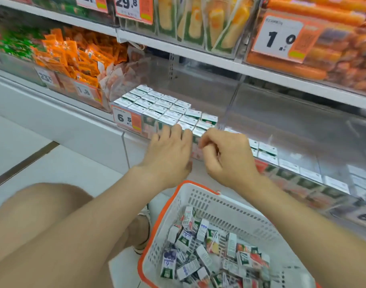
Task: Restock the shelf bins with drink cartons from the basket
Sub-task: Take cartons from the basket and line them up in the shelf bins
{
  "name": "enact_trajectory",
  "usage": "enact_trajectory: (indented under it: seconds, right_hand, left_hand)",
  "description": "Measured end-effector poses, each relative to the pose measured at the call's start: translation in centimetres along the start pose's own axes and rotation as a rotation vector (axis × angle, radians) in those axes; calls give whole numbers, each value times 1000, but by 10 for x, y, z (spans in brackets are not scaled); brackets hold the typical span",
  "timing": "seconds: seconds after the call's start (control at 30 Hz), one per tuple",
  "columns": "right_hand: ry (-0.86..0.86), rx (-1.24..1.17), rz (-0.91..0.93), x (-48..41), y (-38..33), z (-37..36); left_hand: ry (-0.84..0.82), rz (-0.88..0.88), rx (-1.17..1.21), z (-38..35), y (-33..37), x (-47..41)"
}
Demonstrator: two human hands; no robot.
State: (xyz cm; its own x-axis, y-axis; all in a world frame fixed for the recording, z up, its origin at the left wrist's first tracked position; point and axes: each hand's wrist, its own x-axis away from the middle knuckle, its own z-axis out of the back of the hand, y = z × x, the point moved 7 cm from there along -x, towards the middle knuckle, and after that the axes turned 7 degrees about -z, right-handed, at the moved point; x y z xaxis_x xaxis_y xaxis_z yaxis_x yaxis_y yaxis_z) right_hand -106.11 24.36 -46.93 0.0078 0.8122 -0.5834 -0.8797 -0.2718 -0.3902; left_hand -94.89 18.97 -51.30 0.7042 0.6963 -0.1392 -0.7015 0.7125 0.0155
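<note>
At the lower shelf bin (227, 109), the left hand (169, 151) rested with fingers fairly straight against the front row of upright drink cartons (164, 108). The right hand (226, 157) was curled just beside it; whether it pinched anything could not be told. Loose cartons (200, 256) lay in the white basket (219, 208) below.

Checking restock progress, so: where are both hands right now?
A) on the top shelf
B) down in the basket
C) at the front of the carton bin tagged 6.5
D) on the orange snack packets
C: the left hand and the right hand are both at the front of the carton bin, clear of the basket that holds loose cartons.
</note>
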Motion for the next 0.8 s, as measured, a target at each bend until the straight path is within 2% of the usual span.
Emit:
enact_trajectory:
  seconds: [0.07,0.2,0.27,0.33,0.43,0.6,0.67,0.8]
  right_hand:
    - [-155,25,-31,50,15,-12]
    - [-564,185,-219,137,72,-61]
    - [-764,274,-272,171,99,-83]
    - [-884,296,-353,198,121,-101]
    - [-963,293,-457,232,149,-130]
    - [-1073,306,-517,272,182,-179]
    - [-1121,351,-518,279,188,-190]
    - [-1107,417,-430,286,202,-214]
  left_hand:
    - [-217,-109,86,-39,25,12]
    - [-691,-265,171,-136,69,36]
    - [-817,-241,166,-179,73,45]
    - [-883,-186,136,-217,67,54]
    - [-905,-130,133,-261,56,61]
    - [-841,-32,200,-311,51,50]
    - [-806,-10,205,-330,55,43]
    - [-689,42,266,-351,67,26]
